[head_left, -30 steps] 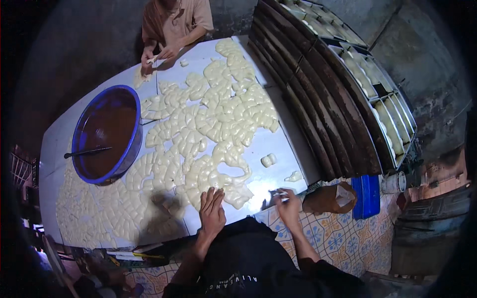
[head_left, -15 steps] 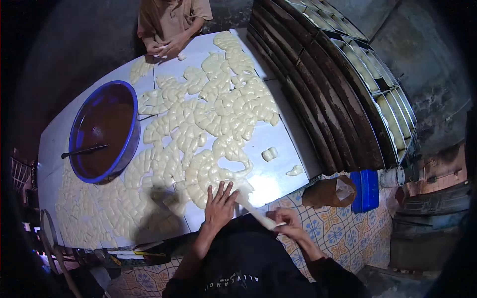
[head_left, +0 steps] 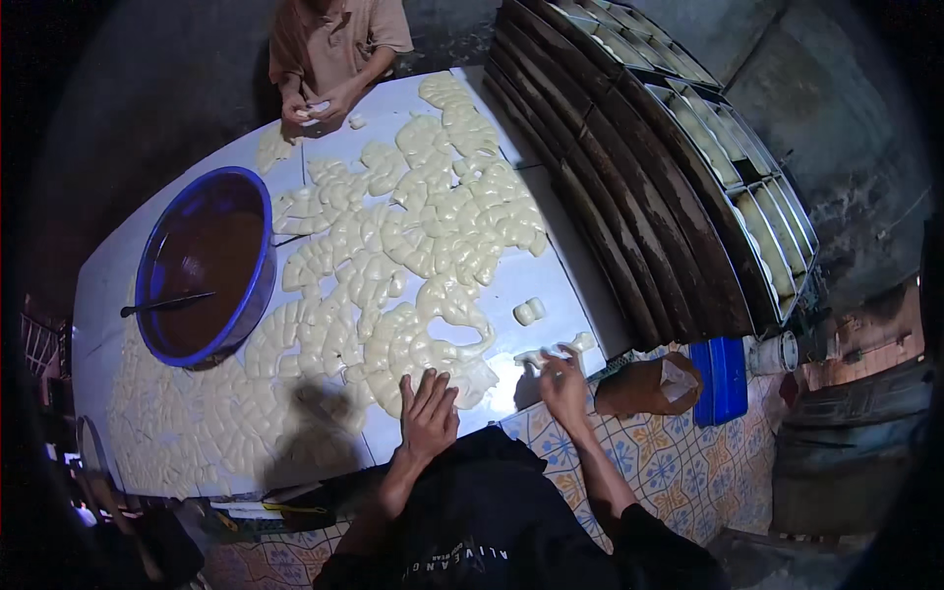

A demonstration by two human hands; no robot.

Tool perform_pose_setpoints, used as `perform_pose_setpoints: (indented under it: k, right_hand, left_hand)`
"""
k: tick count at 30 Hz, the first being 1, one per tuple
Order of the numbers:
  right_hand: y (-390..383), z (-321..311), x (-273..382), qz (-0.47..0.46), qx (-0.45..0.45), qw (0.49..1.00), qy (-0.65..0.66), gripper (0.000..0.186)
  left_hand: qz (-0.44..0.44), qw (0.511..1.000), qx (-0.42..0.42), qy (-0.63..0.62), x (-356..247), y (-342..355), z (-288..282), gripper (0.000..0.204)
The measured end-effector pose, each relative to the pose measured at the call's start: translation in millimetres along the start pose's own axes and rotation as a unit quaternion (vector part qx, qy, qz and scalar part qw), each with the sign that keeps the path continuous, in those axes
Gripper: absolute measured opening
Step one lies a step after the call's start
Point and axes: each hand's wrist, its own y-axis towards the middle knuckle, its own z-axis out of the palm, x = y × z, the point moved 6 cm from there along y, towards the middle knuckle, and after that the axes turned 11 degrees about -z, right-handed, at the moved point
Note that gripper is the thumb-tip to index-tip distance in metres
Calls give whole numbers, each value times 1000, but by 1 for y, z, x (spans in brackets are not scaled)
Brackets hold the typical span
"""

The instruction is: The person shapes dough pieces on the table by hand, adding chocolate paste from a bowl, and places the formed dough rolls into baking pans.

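A wide sheet of pale, soft dough (head_left: 393, 324), scored into many lumps, spreads over the white table (head_left: 536, 285). My left hand (head_left: 430, 418) lies flat on its near edge, fingers stretched out. To the right, my right hand (head_left: 564, 388) is over the table's near edge, its fingers apart at a small strip of dough (head_left: 529, 356); part of that strip is hidden by the fingers. Just beyond lies a small dough scrap (head_left: 584, 341). A pair of short dough rolls (head_left: 529, 312) sits farther back.
A blue-rimmed tub (head_left: 267, 265) of brown contents with a dark-handled tool (head_left: 167, 303) stands at left. Across the table a person (head_left: 339, 59) holds a dough piece. Stacked dark trays (head_left: 629, 187) rise at right, above a brown bag (head_left: 639, 386) and blue container (head_left: 720, 379).
My right hand has moved forward from beyond the table edge, bringing the pulled strip onto the table, apart from the sheet. My left hand has shifted slightly nearer me.
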Motion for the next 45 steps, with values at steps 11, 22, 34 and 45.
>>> perform_pose_setpoints:
  k: [11,22,34,45]
  right_hand:
    - [6,76,50,-47,176,961,206,21]
    - [34,-99,81,-36,-79,772,630,26]
    - [88,-50,-74,89,148,966,-194,61]
    - [-22,102,93,-171,104,978,-52,37]
  left_hand:
    - [-91,979,83,160,-3,14,20,56]
    - [-85,976,121,161,-3,16,18,57]
    - [-102,992,-28,-63,13,9,6,48]
    - [-79,997,-4,-9,13,9,7,41]
